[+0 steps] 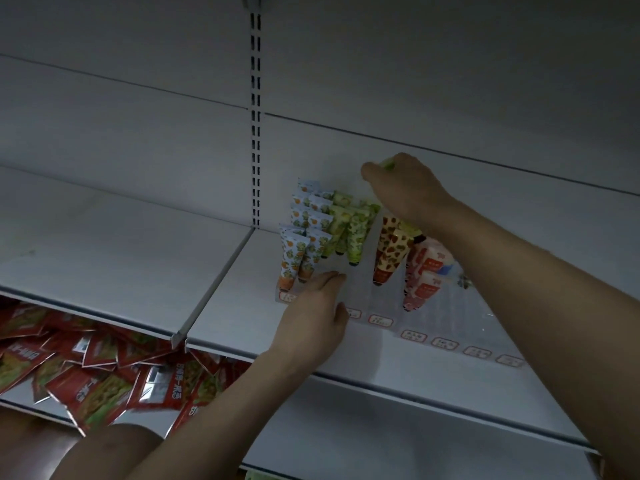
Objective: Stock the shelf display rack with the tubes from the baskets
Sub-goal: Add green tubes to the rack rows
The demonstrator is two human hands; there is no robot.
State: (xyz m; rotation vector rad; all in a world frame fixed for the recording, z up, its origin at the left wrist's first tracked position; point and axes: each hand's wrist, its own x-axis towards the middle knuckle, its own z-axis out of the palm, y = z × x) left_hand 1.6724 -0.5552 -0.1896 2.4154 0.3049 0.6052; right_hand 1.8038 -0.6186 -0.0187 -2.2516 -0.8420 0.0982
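Our right hand (401, 183) grips a green tube (388, 164) above the rack's (446, 327) back row; left hand (317, 306), fingers straight, steadies its front

Single head-worn view, close, facing forward and slightly down onto white shelf (242, 306), wide-angle

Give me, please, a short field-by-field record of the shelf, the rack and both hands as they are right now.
rack: clear rack on white shelf
stocked: orange tubes leftmost, then green tubes, strawberry tubes, pink tubes
right hand: above rack's back, grip on green tube
left hand: open, at rack's front
below: red packets
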